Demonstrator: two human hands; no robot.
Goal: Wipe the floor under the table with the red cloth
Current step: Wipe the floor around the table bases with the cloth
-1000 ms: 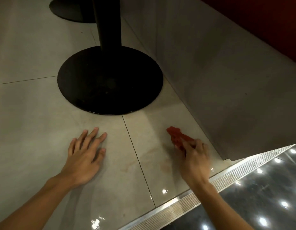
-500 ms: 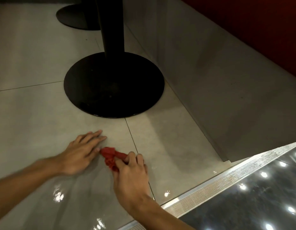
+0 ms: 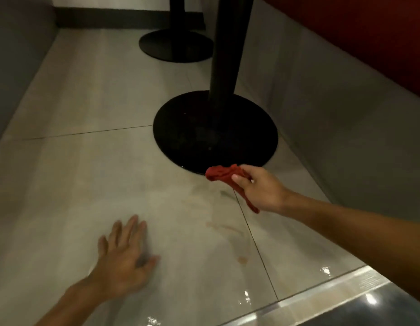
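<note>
My right hand (image 3: 258,189) grips the bunched red cloth (image 3: 222,175) at the front edge of the black round table base (image 3: 204,137). One end of the cloth hangs below my palm. Whether the cloth touches the beige tiled floor (image 3: 110,172) I cannot tell. Faint brownish smears (image 3: 228,229) mark the tiles in front of the base. My left hand (image 3: 124,257) lies flat on the floor at the lower left, fingers spread, holding nothing.
A black pole (image 3: 228,55) rises from the base. A second black base (image 3: 176,44) stands farther back. A grey bench plinth (image 3: 333,114) runs along the right, a grey wall (image 3: 16,55) on the left. A metal strip (image 3: 322,295) edges the dark glossy floor at lower right.
My right hand has carried the cloth away from my left hand, forward and right to the table base. My left hand stays on the floor. The camera has tilted up and forward.
</note>
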